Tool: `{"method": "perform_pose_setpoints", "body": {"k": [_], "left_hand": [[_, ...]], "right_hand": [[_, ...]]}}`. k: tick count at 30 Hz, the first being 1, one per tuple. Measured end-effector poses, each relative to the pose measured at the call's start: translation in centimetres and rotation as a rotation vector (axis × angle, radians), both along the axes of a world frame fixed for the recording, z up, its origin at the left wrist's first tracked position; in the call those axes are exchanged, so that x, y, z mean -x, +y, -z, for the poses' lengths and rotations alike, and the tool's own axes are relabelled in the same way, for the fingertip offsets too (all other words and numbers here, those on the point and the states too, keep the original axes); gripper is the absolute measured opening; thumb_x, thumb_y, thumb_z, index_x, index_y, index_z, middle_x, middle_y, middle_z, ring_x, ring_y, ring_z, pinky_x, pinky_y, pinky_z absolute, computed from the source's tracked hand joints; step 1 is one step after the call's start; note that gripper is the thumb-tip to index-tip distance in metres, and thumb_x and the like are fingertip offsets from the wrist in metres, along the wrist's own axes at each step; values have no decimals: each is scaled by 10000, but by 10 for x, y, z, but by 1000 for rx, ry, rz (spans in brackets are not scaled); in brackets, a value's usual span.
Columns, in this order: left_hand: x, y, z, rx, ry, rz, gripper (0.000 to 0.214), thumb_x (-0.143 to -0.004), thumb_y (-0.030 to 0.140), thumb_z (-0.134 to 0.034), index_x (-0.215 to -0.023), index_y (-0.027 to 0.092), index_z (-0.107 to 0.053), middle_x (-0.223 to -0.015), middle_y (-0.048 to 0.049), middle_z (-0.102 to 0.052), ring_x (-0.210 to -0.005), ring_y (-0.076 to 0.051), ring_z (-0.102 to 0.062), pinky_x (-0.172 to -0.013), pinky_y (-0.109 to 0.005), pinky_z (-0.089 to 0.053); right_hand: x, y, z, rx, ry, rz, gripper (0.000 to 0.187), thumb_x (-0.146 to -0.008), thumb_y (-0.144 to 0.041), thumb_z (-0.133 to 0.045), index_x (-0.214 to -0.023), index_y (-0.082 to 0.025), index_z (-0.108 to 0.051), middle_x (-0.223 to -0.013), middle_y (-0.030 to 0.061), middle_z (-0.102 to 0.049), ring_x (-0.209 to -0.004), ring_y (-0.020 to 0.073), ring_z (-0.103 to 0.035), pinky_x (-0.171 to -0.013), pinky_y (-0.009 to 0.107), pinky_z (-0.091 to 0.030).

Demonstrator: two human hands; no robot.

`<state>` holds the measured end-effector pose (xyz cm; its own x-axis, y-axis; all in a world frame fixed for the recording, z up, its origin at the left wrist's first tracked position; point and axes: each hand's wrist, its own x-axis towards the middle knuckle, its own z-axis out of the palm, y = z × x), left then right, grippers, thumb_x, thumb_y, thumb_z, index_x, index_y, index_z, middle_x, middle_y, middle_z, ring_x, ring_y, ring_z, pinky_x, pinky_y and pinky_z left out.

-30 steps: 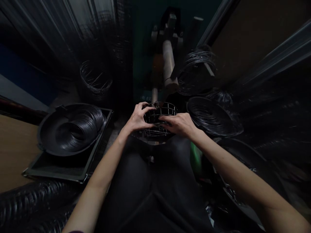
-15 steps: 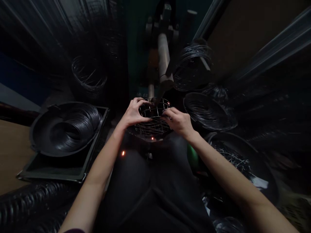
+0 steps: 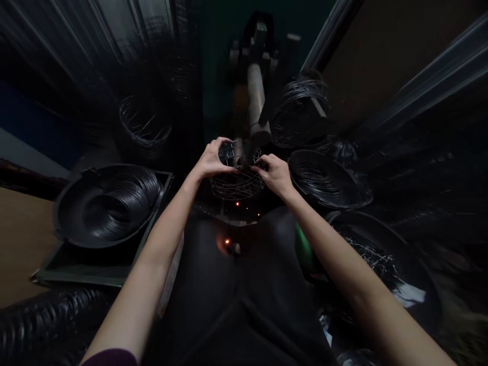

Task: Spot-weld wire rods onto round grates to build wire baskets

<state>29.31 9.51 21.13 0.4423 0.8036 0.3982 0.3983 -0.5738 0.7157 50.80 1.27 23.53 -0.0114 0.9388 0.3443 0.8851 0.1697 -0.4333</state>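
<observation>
A round wire basket of thin metal rods sits under the arm of a welding machine, near the machine's tip. On its left side my left hand grips the basket, thumb along the near rim and fingers over the far part. My right hand pinches at the rim on the right, close to the machine's tip. Whether a separate piece of wire is between those fingers is too dark to tell. Orange sparks glow below the basket, in front of the dark apron.
To the left, a black pan with coiled wire rings rests on a green crate. On the right stand a dish of wire rings and a basin with short wire pieces. A wire bundle lies behind.
Both hands and the basket have moved up and away from my body, closer under the machine's arm. The basket has tilted, and the sparks have shifted place.
</observation>
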Motion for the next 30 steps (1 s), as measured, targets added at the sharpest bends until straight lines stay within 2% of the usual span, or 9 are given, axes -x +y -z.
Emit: {"method": "perform_pose_setpoints", "body": {"k": [4, 9, 12, 15, 19, 22, 25, 28, 30], "left_hand": [[3, 9, 11, 75, -116, 96, 1063, -508, 535, -891, -1395, 213, -403, -1337, -142, -529, -1261, -336, -518, -1083, -488, -409], [35, -13, 59, 205, -191, 41, 1304, -502, 581, -891, -1528, 328, -126, -1601, -159, -180, -1484, -417, -207, -1180, -608, -237], [47, -26, 89, 426, -245, 40, 1354, -491, 585, -890, -1529, 321, -61, -1575, -196, -223, -1480, -418, -229, -1160, -640, -254], [45, -32, 105, 503, -308, 7, 1370, -490, 567, -892, -1522, 306, -29, -1551, -210, -254, -1483, -399, -232, -1157, -637, -257], [35, -35, 112, 433, -360, -39, 1409, -460, 591, -888, -1504, 316, 18, -1523, -201, -258, -1473, -368, -270, -1155, -588, -297], [31, -39, 114, 403, -442, -103, 1395, -440, 646, -863, -1480, 306, 2, -1461, -183, -304, -1438, -341, -343, -1134, -545, -351], [38, -48, 106, 381, -465, -133, 1317, -440, 619, -870, -1443, 290, -83, -1411, -163, -345, -1391, -325, -406, -1118, -541, -373], [52, -64, 85, 203, -339, -80, 1161, -493, 485, -891, -1401, 274, -197, -1380, -142, -394, -1352, -308, -442, -1132, -521, -369], [60, -78, 65, 47, -214, -51, 1062, -525, 358, -883, -1382, 265, -264, -1372, -127, -415, -1320, -300, -466, -1131, -494, -384]], "right_hand": [[-11, -10, -2, -31, 193, 104, 247, -854, -407, -653, -885, -173, -725, -853, 47, -627, -739, 160, -561, -725, 287, -446], [-42, -98, 22, 182, 413, 162, 649, -1010, -570, -195, -939, -182, -710, -837, 66, -670, -752, 181, -610, -740, 312, -484], [-51, -149, 60, 296, 131, 62, 618, -1025, -476, -159, -855, -177, -672, -857, 113, -678, -828, 218, -634, -793, 341, -498], [-54, -178, 96, 455, -104, -31, 489, -1006, -433, -249, -820, -183, -627, -816, 122, -659, -769, 232, -636, -741, 354, -516], [-70, -196, 114, 572, 119, -120, 372, -945, -454, -392, -865, -196, -648, -865, 95, -661, -789, 211, -660, -741, 342, -548], [-83, -198, 103, 702, 422, -72, 388, -896, -498, -460, -1000, -196, -681, -878, 73, -696, -739, 195, -689, -683, 329, -576], [-78, -185, 76, 697, 578, 55, 521, -806, -526, -616, -1187, -171, -641, -671, 6, -650, -513, 156, -613, -523, 286, -532], [-48, -163, 34, 567, 697, 17, 638, -739, -490, -734, -1282, -193, -582, -649, -35, -610, -433, 109, -520, -443, 246, -457], [-22, -146, 4, 517, 752, -63, 559, -738, -484, -750, -1200, -202, -613, -645, -44, -589, -424, 90, -487, -417, 227, -423]]}}
